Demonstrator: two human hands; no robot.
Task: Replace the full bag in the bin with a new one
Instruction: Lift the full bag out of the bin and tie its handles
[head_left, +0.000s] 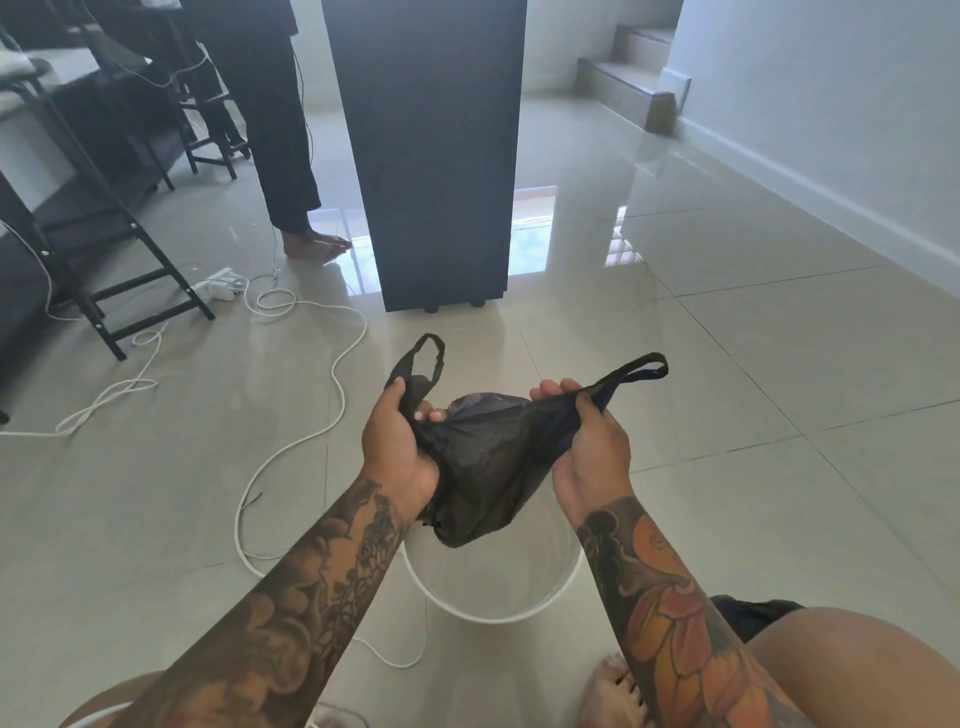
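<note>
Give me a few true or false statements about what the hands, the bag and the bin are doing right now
1. Both hands, left and right, grip the crumpled black plastic bag. True.
2. The bag already lines the round white plastic bin. False: it is held above the bin.
3. The bag's two loop handles stick up free. True.
4. The bin stands on a table. False: it stands on the glossy tiled floor.

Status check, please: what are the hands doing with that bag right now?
Left hand and right hand both grip the thin black plastic bag, spreading it. Round white bin directly below, unlined. White cable beside bin, not blocking.
</note>
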